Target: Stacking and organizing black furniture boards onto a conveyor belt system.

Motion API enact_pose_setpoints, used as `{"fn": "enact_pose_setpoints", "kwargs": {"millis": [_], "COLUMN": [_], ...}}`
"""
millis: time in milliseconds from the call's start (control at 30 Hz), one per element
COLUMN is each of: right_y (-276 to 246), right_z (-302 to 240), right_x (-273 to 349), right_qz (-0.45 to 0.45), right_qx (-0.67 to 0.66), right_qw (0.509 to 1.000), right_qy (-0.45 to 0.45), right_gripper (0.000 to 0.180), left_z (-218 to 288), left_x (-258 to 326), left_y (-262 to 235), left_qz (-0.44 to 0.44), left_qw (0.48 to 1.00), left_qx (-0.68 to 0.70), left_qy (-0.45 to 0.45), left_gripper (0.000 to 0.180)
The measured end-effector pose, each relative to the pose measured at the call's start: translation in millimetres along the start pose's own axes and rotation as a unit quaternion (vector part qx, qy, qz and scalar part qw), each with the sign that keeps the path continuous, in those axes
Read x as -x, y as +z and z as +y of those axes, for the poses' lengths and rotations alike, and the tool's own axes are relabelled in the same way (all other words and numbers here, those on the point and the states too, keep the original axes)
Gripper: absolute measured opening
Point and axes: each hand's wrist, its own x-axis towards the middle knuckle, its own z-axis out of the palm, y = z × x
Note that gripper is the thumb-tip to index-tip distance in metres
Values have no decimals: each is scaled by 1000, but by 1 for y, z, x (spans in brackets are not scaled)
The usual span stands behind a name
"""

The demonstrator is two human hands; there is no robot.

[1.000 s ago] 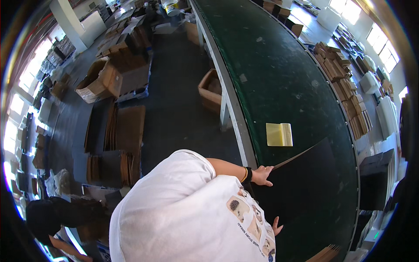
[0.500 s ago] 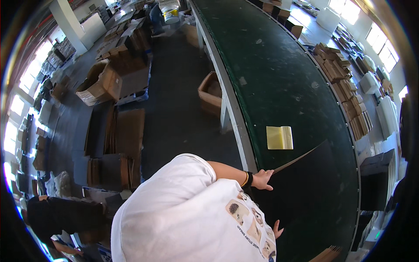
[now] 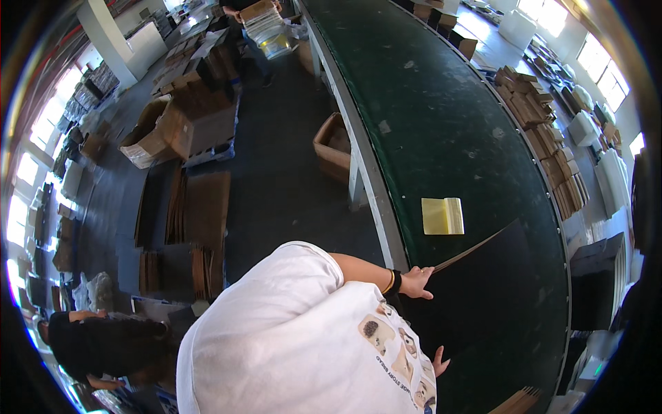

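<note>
From left grip, spread and touching dark board, I log right grip, fingers spread, at six o'clock.

Daylight comes in from windows on both sides, the left ones and right ones burnt out to white, with glare on the floor at upper right. The shirt is bright; the sheet sinks into near-black, its detail lost. Fisheye distortion bends the belt edges, and the colour-fringed rim fades to black. The centre looks fairly sharp.
</note>
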Motion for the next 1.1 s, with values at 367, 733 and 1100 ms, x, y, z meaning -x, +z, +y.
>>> {"fn": "enact_pose_setpoints", "kwargs": {"millis": [367, 733, 1100], "right_y": [-7, -3, -9], "right_z": [-27, -16, -23], "right_x": [23, 6, 11], "right_qz": [-20, 22, 27], "right_qx": [-68, -78, -139], "right_qw": [996, 997, 989], "right_qy": [-45, 12, 50], "right_gripper": [50, 60, 60], "left_z": [-2, 12, 18], "left_x": [-3, -3, -4], "left_y": [11, -7, 0], "left_qz": [-2, -60, -70], "left_qw": [1000, 997, 992], "left_qx": [4, -42, -105], "left_qy": [18, -3, -12], "left_gripper": [92, 92, 92]}}
